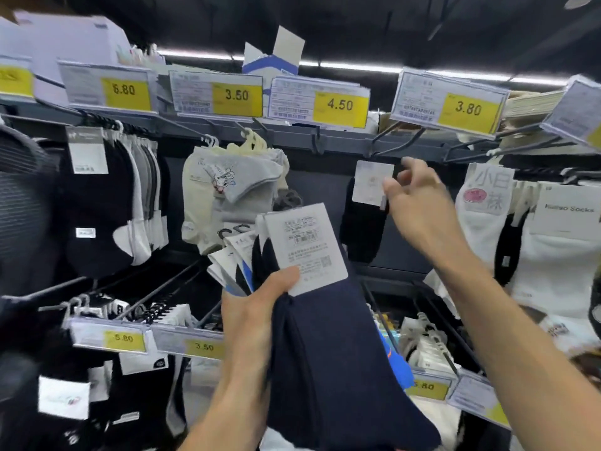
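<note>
Restocking socks: left hand (257, 307) grips the navy bundle (325, 353), right hand (419, 203) spread and empty beside the hung black pair (362, 229); next, peel one pair off the bundle

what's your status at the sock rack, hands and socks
Left hand grips navy sock bundle. Right hand up at hanging black socks, thumb by their card, grip blurred. Nothing between hand and socks.
</note>
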Demonstrator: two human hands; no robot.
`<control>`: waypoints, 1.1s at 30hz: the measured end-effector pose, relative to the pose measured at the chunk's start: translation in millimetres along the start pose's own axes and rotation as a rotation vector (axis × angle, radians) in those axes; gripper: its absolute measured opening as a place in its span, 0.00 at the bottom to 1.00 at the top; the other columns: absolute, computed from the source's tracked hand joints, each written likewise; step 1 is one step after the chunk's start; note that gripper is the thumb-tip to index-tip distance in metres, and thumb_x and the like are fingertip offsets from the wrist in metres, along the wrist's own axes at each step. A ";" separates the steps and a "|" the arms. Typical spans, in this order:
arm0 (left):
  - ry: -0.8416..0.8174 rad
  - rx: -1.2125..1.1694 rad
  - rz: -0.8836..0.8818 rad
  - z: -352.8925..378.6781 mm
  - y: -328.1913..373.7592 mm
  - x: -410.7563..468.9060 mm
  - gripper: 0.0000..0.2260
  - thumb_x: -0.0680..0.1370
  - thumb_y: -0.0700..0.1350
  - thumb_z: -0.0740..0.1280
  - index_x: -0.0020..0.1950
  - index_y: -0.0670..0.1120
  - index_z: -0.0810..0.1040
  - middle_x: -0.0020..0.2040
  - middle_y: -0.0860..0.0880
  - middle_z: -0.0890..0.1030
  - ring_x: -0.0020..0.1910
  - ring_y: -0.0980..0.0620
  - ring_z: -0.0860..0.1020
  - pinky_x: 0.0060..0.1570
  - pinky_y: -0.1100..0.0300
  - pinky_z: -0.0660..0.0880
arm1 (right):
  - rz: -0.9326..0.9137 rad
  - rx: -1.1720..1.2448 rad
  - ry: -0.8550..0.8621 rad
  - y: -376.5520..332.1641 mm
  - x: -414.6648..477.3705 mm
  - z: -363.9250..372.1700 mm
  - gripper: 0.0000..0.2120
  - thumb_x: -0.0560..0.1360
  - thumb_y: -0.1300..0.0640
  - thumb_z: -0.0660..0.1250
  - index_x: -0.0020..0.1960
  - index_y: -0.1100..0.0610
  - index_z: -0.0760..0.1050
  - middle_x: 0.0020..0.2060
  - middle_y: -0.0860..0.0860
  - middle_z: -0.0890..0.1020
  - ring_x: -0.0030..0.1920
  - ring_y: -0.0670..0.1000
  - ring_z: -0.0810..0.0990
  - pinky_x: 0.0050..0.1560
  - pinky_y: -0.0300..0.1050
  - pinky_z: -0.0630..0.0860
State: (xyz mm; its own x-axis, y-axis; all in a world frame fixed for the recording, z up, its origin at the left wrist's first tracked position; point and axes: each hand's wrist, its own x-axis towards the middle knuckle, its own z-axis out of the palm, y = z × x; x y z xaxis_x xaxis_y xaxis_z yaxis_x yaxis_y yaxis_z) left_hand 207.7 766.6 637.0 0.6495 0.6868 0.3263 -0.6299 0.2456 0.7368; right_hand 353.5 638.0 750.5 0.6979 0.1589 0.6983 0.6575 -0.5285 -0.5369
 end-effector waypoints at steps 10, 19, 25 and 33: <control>-0.265 0.035 0.254 19.1 -17.3 -13.6 0.29 0.69 0.41 0.78 0.68 0.45 0.73 0.60 0.45 0.83 0.59 0.43 0.82 0.60 0.41 0.77 | -0.119 0.219 -0.191 -29.2 -124.5 -12.3 0.25 0.66 0.33 0.66 0.61 0.36 0.65 0.55 0.34 0.73 0.52 0.37 0.76 0.51 0.39 0.74; -0.319 -0.096 0.198 19.3 -23.4 -10.8 0.27 0.70 0.43 0.75 0.68 0.48 0.73 0.60 0.48 0.83 0.59 0.47 0.82 0.55 0.58 0.79 | -0.081 0.652 -0.290 -0.7 -111.4 -16.4 0.14 0.74 0.44 0.60 0.60 0.40 0.72 0.53 0.43 0.83 0.49 0.47 0.84 0.43 0.45 0.81; -0.260 -0.061 0.227 17.3 -23.4 -9.9 0.28 0.69 0.42 0.75 0.68 0.46 0.74 0.60 0.47 0.83 0.60 0.46 0.82 0.60 0.48 0.78 | -0.216 0.644 -0.192 7.1 -109.5 -17.2 0.24 0.82 0.60 0.53 0.69 0.33 0.65 0.53 0.47 0.84 0.50 0.48 0.85 0.50 0.48 0.81; -0.198 0.052 0.318 30.0 -25.2 -19.6 0.31 0.69 0.37 0.77 0.69 0.44 0.70 0.58 0.49 0.84 0.57 0.51 0.83 0.56 0.58 0.80 | -0.257 0.514 -0.144 2.3 -112.8 -14.9 0.16 0.77 0.41 0.59 0.65 0.33 0.67 0.46 0.46 0.84 0.42 0.46 0.83 0.43 0.49 0.80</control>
State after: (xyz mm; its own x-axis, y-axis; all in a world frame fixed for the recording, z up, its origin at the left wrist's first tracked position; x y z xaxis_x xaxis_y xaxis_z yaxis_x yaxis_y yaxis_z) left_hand 223.6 726.5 629.8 0.4979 0.5767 0.6477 -0.7940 0.0027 0.6079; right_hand 272.1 606.4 677.6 0.5058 0.3593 0.7843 0.8386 0.0084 -0.5447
